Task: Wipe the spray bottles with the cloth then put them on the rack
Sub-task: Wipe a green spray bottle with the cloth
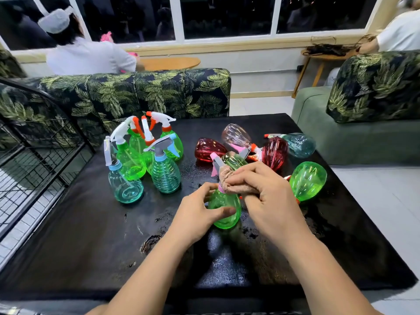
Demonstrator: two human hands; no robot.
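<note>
Black table (pixel 79 246) carries scattered bottles. My left hand (pixel 195 214) grips the green bottle (pixel 225 208) mid-table; my right hand (pixel 270 196) pinches the cloth (pixel 236 185) against its neck.

Dark panes filled a row of white-framed windows (pixel 227 17) above a cream sill (pixel 227 45). A sofa in dark leaf-print fabric (pixel 141 92) stood with its back just behind the black-covered worktop (pixel 91 235). To the right, a green sofa (pixel 363 142) carried a cushion of the same print (pixel 375 85). Beyond the printed sofa, a person in white wearing a hair net (pixel 86 55) sat near a round wooden table (pixel 170 62). A second person in white (pixel 397 32) sat by a small wooden side table (pixel 318 56) at far right. Pale tiles covered the floor (pixel 386 201).
</note>
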